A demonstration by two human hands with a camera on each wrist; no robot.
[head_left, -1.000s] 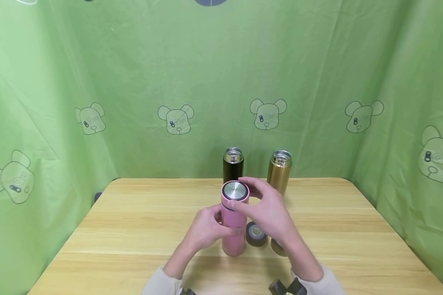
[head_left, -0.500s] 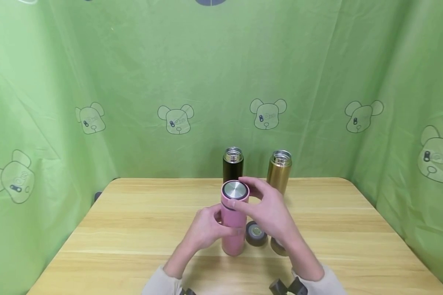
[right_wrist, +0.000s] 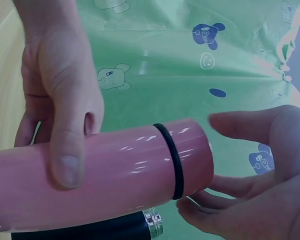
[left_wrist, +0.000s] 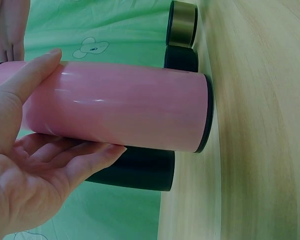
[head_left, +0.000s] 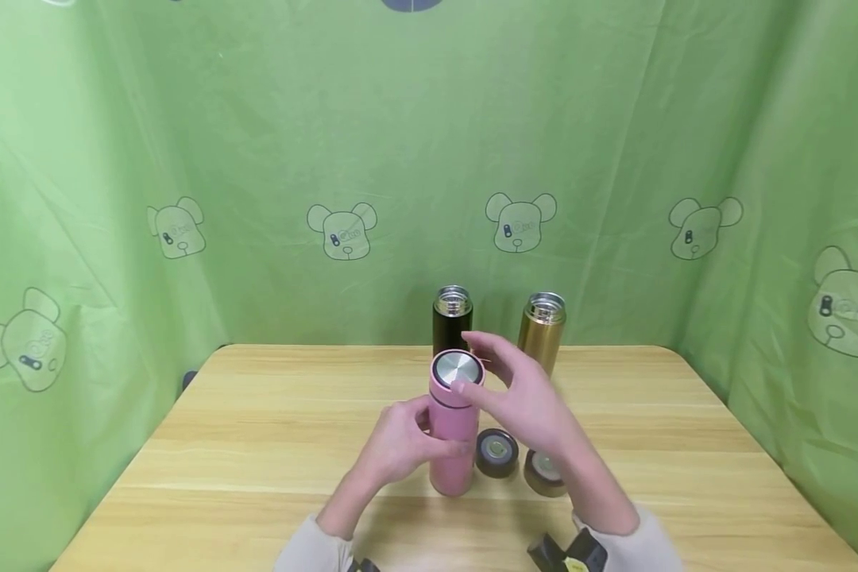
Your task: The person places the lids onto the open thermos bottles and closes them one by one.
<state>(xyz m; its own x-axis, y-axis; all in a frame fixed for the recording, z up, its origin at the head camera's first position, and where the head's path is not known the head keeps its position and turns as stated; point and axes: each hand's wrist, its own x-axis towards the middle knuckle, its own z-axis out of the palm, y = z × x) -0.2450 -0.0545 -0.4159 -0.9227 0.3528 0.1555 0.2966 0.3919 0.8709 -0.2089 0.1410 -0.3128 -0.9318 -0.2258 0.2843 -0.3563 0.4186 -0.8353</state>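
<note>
A pink thermos flask point(head_left: 452, 469) stands upright on the wooden table, capped by a pink lid point(head_left: 457, 369) with a silver disc on top. My left hand point(head_left: 399, 442) grips its body, thumb across the near side and fingers on the far side, as the left wrist view point(left_wrist: 125, 107) also shows. Around the lid, my right hand point(head_left: 527, 401) is spread loosely. Seen from the right wrist, its thumb point(right_wrist: 239, 126) is apart from the lid, while the lower fingers lie close to the lid's edge; whether they touch is unclear.
Behind stand a black flask point(head_left: 451, 327) and a gold flask point(head_left: 540, 340), both lidless with bare steel necks. A black lid point(head_left: 496, 454) and a gold lid point(head_left: 546, 474) lie upside down right of the pink flask. Green curtain point(head_left: 415, 143) surrounds the table point(head_left: 272, 445).
My right hand has loosened from the pink lid and shifted slightly right, its fingers spreading. More of the gold lid now shows. The left hand stays on the flask.
</note>
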